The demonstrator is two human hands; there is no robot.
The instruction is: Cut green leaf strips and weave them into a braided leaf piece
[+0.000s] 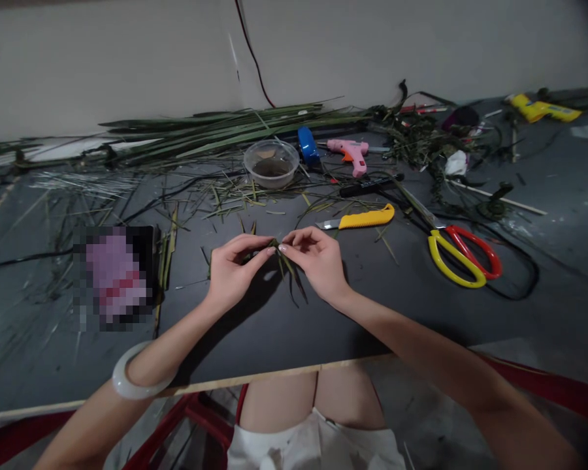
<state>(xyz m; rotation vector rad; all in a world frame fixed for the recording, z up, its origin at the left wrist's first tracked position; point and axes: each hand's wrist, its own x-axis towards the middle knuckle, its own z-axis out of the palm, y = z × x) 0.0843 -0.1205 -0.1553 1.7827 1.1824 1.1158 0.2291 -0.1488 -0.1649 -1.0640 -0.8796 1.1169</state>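
Observation:
Thumb and fingertips of my left hand (238, 261) pinch a small bunch of green leaf strips (290, 269) over the middle of the dark table. Close against it, my right hand (318, 258) pinches the same strips, and the fingertips of both hands nearly touch. Several thin ends hang down between the hands towards me. Part of the bunch is hidden behind the fingers. Just beyond my right hand lies a yellow utility knife (365, 217), its blade pointing left. Scissors (455, 254) with one yellow and one red handle rest further right.
Long green leaves (215, 134) lie along the wall. Before them stand a clear plastic bowl (271, 164) with dark liquid, a blue tape roll (308, 145) and a pink glue gun (353, 152). A pixelated object (115, 277) is at left. Leaf scraps and black cables cross the table.

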